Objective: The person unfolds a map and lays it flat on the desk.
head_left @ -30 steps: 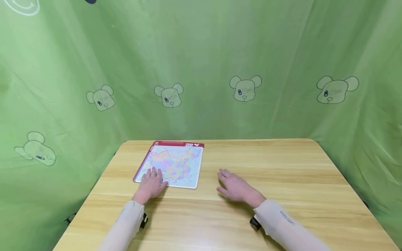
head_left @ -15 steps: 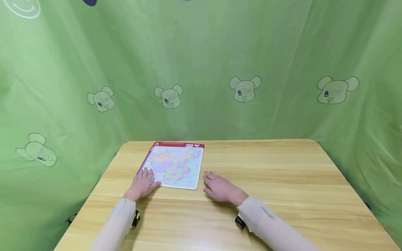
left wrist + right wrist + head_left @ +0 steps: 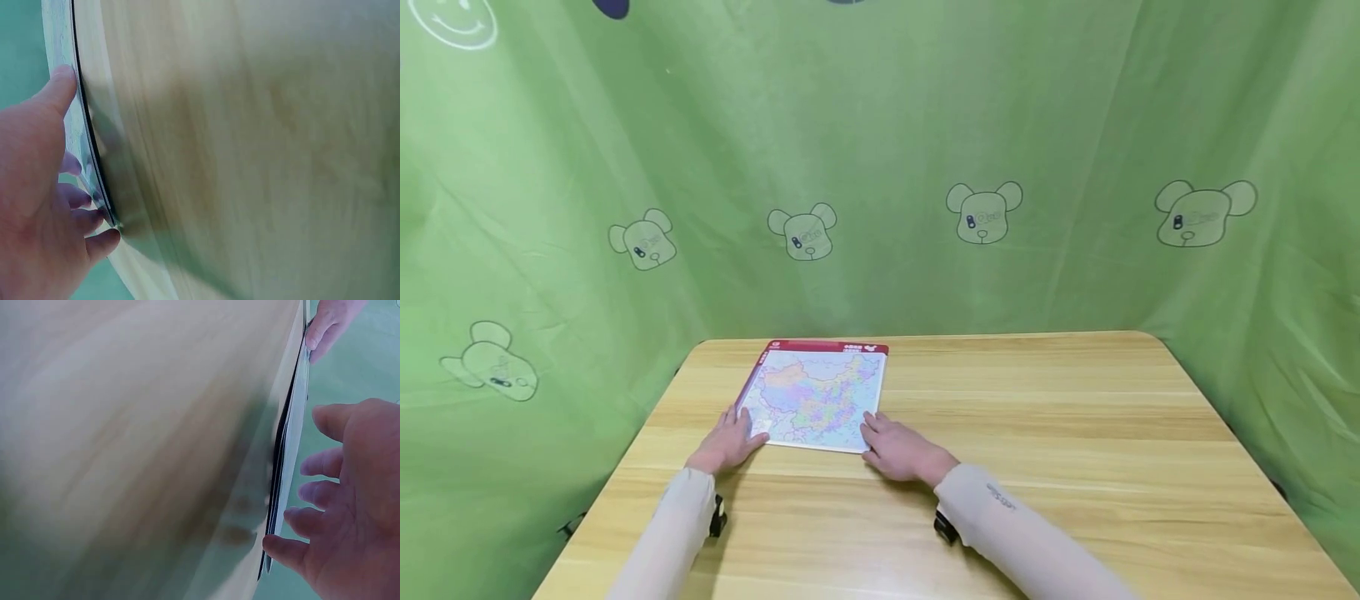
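A thin map board [image 3: 816, 392] with a red top border and a pastel map lies flat at the back left of the table. My left hand [image 3: 724, 442] is at its near left corner, the thumb on the near edge and the other fingers along the left side. In the left wrist view the thumb of the left hand [image 3: 31, 181] rests on the board's face, by its dark edge. My right hand [image 3: 898, 450] is at the near right corner, fingers extended over the right edge. The right wrist view shows the right hand [image 3: 353, 494] with fingers spread beside the board's edge.
The light wooden table [image 3: 1037, 433] has rounded far corners. A green curtain [image 3: 880, 125] printed with bear heads encloses its back and both sides. Dark wrist cameras are strapped under both pale sleeves [image 3: 1000, 517].
My right hand has moved left, from the bare table to the board's near right corner. My left hand has slid left across the board to its left edge. The board stays in place.
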Demonstrator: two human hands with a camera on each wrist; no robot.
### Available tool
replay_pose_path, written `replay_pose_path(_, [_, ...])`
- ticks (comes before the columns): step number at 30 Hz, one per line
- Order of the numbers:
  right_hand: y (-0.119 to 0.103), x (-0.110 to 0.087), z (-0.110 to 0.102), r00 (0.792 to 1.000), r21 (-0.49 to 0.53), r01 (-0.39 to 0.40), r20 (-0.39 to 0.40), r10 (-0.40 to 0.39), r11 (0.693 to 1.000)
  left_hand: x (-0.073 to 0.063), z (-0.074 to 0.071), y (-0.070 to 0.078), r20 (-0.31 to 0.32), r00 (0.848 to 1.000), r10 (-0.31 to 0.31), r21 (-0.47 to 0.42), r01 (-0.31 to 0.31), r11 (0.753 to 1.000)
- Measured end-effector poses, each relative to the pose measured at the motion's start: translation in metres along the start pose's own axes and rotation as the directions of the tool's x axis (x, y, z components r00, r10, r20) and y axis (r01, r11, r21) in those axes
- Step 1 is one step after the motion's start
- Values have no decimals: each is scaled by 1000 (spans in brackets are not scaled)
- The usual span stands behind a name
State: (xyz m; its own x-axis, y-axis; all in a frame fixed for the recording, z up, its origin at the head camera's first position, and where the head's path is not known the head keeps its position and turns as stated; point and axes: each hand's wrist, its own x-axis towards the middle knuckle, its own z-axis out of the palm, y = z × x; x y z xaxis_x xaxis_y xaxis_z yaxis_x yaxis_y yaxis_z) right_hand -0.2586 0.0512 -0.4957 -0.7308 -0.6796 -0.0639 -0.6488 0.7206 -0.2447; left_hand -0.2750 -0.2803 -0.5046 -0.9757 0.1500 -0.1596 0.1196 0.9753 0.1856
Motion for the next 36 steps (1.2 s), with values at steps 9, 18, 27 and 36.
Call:
replay_pose_path(9, [-6, 16, 4, 999, -28, -5, 37, 6, 1000, 3, 2, -5, 47, 999, 18, -17, -18, 1000])
replay_pose_path(18, [-2, 19, 11, 997, -31, -31, 67, 33, 999, 5, 3, 1, 75, 997, 23, -22, -21, 1000])
replay_pose_path(27, [1, 16, 12, 997, -75, -47, 58, 51, 996, -1, 4, 1, 63, 997, 47, -6, -47, 999])
replay_pose_path(36, [4, 17, 10, 994, -105, -53, 91, 63, 993, -4, 0, 1, 59, 995, 86, 35, -88, 996])
